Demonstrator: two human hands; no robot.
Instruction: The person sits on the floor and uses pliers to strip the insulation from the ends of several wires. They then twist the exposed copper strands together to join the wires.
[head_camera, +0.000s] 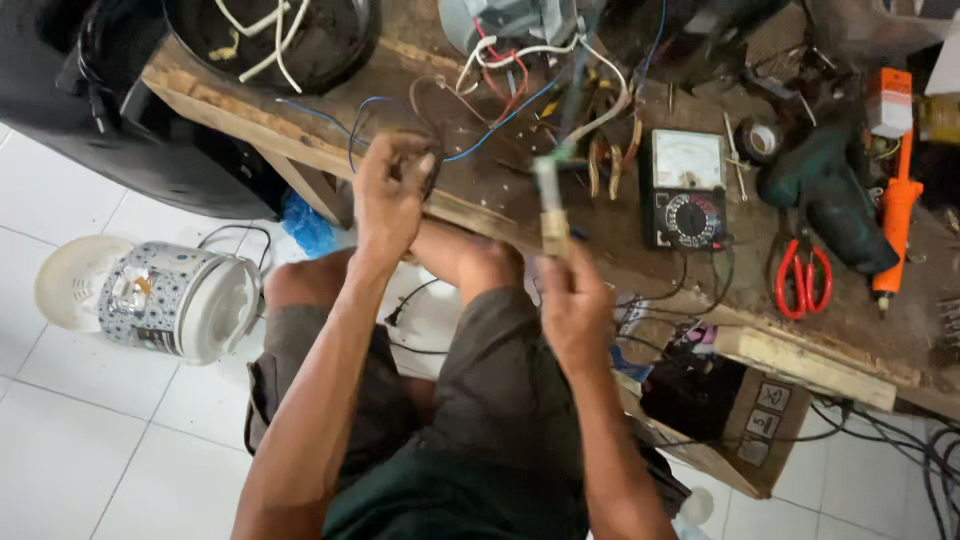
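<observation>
My left hand (388, 192) is closed around a thin dark wire (372, 112) at the front edge of the wooden workbench (480, 210); the wire loops up toward a blue wire (500, 122). My right hand (574, 305) grips the wooden-handled tool (551, 215), blurred, with its tip pointing up toward a bundle of white, red and blue wires (515, 62). Both hands hover above my knees, just in front of the bench.
An analogue multimeter (686, 188) lies on the bench beside red-handled scissors (802, 278), a green drill (828, 195) and an orange tool (895, 195). A rice cooker (180, 300) stands on the white tiled floor at left. A cardboard box (735, 415) sits under the bench.
</observation>
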